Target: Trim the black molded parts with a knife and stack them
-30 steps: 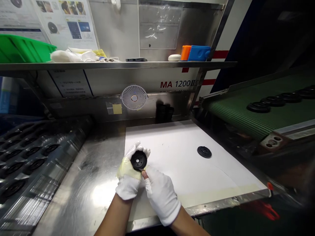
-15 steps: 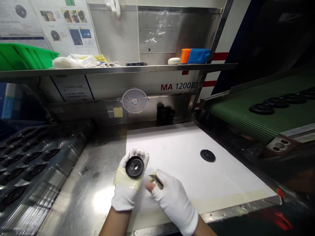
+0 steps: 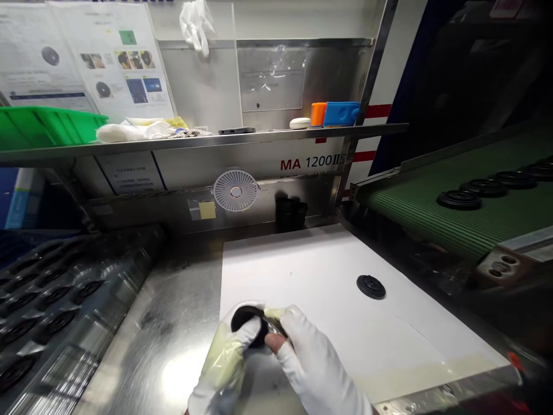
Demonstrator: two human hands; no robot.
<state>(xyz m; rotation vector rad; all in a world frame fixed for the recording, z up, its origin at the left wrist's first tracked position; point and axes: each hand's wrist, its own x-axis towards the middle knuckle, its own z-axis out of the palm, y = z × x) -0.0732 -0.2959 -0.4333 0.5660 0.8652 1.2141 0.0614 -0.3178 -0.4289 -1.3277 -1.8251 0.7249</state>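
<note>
Where the hands meet: a black moulded disc (image 3: 247,318) sits between them at the left edge of a white sheet (image 3: 302,271), its lower part hidden by the fingers.
Left hand: the left hand (image 3: 224,360), in a white glove with a yellowish translucent wrap, curls around the disc and holds it.
Right hand: the right hand (image 3: 315,366), also in a white glove, is closed against the disc's right side, with a small dark sliver (image 3: 276,327) at the fingers, too small to name.
Handling: the disc looks light and stiff, perhaps rubbery; its rim seems the surest place to grip.
Around: 1 more black disc (image 3: 371,286) lies flat on the sheet, and a tray of black discs (image 3: 56,294) lies left of the stainless steel bench (image 3: 173,300).
Beyond: a green belt conveyor (image 3: 432,219) carries 4 visible discs; a small white fan (image 3: 235,191) stands under a metal shelf (image 3: 216,135) holding a green crate (image 3: 43,129).
</note>
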